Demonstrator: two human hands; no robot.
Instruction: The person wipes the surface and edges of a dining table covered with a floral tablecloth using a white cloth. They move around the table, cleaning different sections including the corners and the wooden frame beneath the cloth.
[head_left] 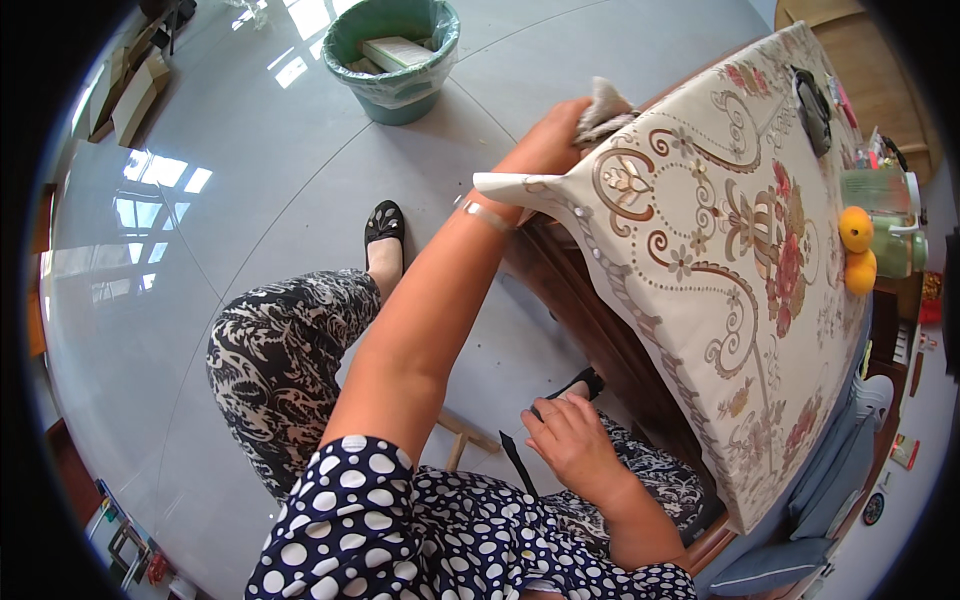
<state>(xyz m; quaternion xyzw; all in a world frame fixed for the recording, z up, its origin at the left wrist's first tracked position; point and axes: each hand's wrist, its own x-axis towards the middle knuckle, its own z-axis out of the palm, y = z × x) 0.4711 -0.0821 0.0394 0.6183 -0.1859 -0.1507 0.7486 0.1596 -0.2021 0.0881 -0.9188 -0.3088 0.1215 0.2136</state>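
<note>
My left arm stretches forward, and the tablecloth's corner hangs over its wrist. My left hand is closed on a greyish-white crumpled cloth, at the table edge. The patterned tablecloth, cream with brown scrolls and red flowers, covers the table. My right hand stays low near my right leg, by the table's near side. Its fingers are curled; a bit of something dark shows by them, but what they hold, if anything, is hidden. Close to these fingers hangs a black strap.
A green bin lined with plastic stands on the shiny tiled floor. Two oranges and a lidded green pitcher stand at the table's right side. Dark wooden table sides show below the cloth. Blue-grey cushions lie at lower right.
</note>
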